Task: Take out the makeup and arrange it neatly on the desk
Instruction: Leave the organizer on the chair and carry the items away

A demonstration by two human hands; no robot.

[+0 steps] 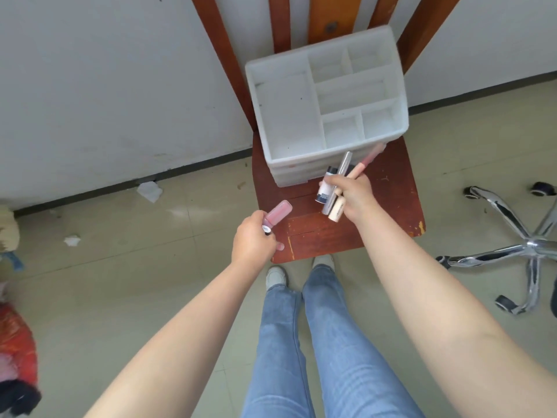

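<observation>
A white plastic organizer [286, 116] with several compartments stands on a red-brown wooden chair seat [388, 203]; its compartments look bare. My left hand [251, 242] grips a pink lip gloss tube [68, 215] and another small item, held left of the seat. Over the seat, in front of the organizer, my right hand [354, 196] holds a bundle of makeup: a silver tube [343, 165], a pink-and-beige stick [366, 162], a white-and-dark tube [324, 187] and a beige tube [336, 211].
The chair's back slats [217, 46] lean toward a white wall. A chrome swivel-chair base [524, 248] with castors stands at the right. Crumpled paper [149, 190] lies on the tiled floor, red and dark items [15, 351] at the left edge. My legs and shoes are below.
</observation>
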